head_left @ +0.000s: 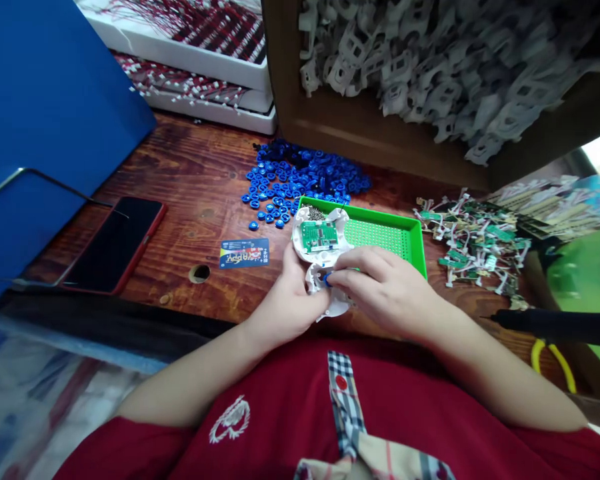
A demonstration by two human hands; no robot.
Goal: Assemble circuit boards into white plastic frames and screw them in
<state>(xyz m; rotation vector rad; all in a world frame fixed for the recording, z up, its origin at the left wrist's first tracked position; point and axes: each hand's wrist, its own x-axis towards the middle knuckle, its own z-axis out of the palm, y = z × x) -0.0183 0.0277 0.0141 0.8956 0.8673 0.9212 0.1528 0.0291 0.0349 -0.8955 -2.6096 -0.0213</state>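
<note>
My left hand (300,293) is closed around a white plastic housing (336,308), gripping it from the left and below. A green circuit board (317,235) sits in the housing's upper part. My right hand (375,280) pinches a small blue button (327,279) against the housing's lower part, fingertips touching the white plastic. Part of the button is hidden by those fingers. Behind the housing lies a green perforated tray (417,243), with small metal screws (314,214) at its left end.
Blue buttons (300,177) are heaped behind the tray. Wired circuit boards (485,243) lie to the right, near yellow-handled pliers (570,370). A phone (115,247) and a printed card (244,253) lie left. A box of white plastic parts (380,150) and foam trays (240,67) of wires stand behind.
</note>
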